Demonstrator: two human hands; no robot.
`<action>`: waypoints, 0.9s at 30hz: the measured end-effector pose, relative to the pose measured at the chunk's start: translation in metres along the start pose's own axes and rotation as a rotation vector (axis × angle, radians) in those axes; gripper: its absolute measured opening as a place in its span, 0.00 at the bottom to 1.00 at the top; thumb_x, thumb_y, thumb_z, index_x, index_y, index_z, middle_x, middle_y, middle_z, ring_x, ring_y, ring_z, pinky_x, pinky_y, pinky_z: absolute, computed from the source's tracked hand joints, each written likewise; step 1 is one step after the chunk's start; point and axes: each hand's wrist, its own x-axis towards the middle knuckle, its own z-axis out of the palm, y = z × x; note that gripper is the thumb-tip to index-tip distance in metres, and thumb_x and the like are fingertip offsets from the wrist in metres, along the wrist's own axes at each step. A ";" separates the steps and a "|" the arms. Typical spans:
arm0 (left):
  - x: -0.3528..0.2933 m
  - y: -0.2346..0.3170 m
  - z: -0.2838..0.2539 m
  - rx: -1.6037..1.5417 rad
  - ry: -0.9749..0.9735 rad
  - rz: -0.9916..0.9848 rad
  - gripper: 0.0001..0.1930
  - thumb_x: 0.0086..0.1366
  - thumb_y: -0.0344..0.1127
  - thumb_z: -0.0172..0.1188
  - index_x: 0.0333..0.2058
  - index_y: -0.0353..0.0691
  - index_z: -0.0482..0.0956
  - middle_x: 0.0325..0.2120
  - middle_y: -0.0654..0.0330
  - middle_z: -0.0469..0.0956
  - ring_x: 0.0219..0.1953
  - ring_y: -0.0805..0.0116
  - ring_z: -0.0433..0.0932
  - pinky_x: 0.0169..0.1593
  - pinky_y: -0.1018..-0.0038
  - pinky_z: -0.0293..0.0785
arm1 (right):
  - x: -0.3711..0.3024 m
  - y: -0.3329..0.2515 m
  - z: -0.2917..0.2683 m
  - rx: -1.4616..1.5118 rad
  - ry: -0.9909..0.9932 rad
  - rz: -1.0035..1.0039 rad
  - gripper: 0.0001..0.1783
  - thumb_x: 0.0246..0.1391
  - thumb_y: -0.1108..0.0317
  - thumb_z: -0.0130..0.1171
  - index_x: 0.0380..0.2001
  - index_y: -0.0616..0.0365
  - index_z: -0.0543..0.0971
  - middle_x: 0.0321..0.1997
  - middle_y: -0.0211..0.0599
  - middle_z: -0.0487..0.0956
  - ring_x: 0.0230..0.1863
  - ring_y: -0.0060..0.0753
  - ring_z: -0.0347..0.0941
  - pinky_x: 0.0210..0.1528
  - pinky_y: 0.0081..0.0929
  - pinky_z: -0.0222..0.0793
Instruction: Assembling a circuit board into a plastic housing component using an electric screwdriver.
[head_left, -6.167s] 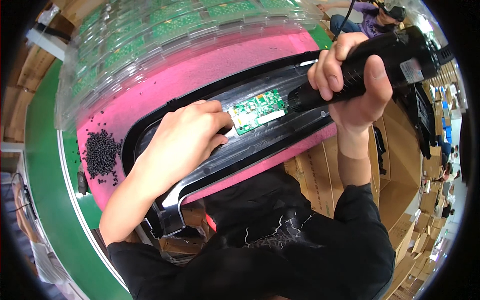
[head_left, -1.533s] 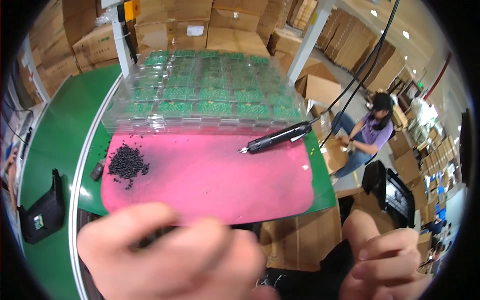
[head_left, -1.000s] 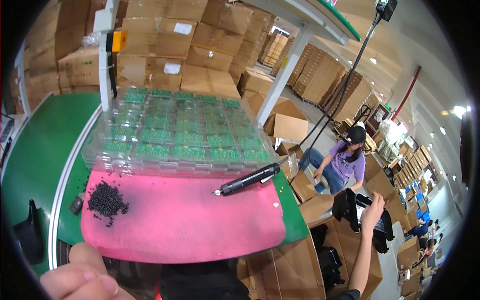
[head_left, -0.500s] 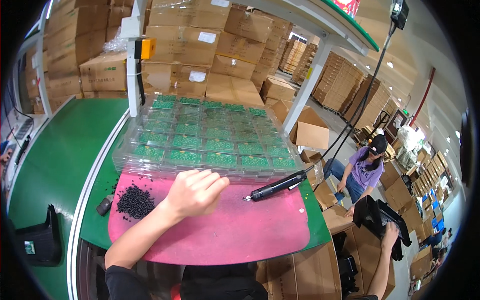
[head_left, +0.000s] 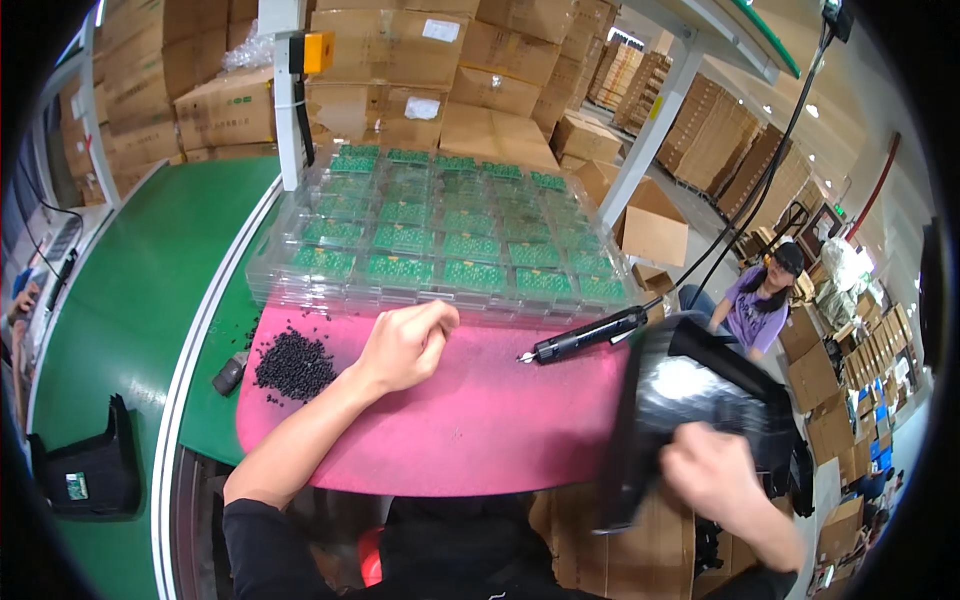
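Note:
My right hand (head_left: 715, 470), smeared by motion, grips a black plastic housing (head_left: 645, 415) at the right edge of the pink mat (head_left: 470, 440). The housing is an open, tray-like shell and looks blurred. Over the mat's middle, my left hand (head_left: 405, 345) is closed with its fingers curled in; whether anything is inside is hidden. To its left lies a heap of small black pieces (head_left: 295, 365), too small to name. A black electric screwdriver (head_left: 590, 335) rests on the mat between my hands, its tip pointing left.
Stacked clear trays of green circuit boards (head_left: 440, 240) stand behind the mat. A dark lump (head_left: 230, 375) sits left of the heap. Another black housing (head_left: 90, 465) lies on the green surface at left. Cartons (head_left: 620, 550) stand below right; a person in purple (head_left: 755, 310) sits beyond.
My right hand has brought the black housing leftward from the far right to the mat's edge. My left hand remains closed over the mat. The whole view has shifted slightly.

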 end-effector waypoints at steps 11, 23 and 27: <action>0.006 -0.002 -0.026 -0.199 -0.731 -0.293 0.23 0.61 0.54 0.62 0.37 0.37 0.83 0.30 0.51 0.83 0.36 0.55 0.83 0.41 0.62 0.77 | 0.149 -0.086 0.092 0.431 -0.220 -0.632 0.12 0.60 0.58 0.56 0.32 0.55 0.69 0.31 0.34 0.73 0.26 0.36 0.79 0.17 0.31 0.71; -0.016 0.007 0.005 0.205 -0.385 -0.076 0.10 0.57 0.40 0.64 0.31 0.41 0.77 0.30 0.60 0.76 0.34 0.58 0.80 0.31 0.61 0.78 | 0.497 0.010 0.153 0.514 0.141 0.069 0.17 0.54 0.60 0.59 0.44 0.58 0.75 0.43 0.48 0.80 0.47 0.54 0.78 0.49 0.50 0.74; -0.015 0.001 0.007 0.229 -0.404 -0.046 0.10 0.54 0.37 0.64 0.33 0.41 0.78 0.31 0.60 0.75 0.34 0.60 0.79 0.32 0.64 0.78 | 0.578 0.017 0.205 0.376 0.258 0.238 0.30 0.55 0.58 0.62 0.59 0.52 0.67 0.57 0.44 0.72 0.64 0.50 0.65 0.61 0.47 0.67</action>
